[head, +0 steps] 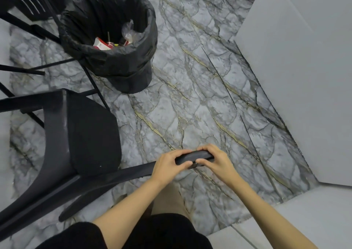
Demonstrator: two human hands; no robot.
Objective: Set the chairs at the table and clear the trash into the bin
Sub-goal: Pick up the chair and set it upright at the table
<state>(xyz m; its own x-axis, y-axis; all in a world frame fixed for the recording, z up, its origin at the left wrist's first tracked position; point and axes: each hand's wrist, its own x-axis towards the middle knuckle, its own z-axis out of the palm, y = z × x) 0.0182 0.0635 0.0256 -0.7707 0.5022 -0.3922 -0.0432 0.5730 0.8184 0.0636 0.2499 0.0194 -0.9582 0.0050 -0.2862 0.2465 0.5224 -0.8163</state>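
A black plastic chair lies tipped toward me at the lower left, its seat facing right. Both hands grip the top of its backrest: my left hand on the left part, my right hand on the right end. A round bin lined with a black bag stands on the floor at the upper left of centre, beyond the chair. Inside it lie a red-and-white carton and clear plastic wrapping.
Another black chair and thin black legs crowd the left edge beside the bin. A grey wall runs along the right and lower right. Marble-patterned floor spreads between bin, chair and wall.
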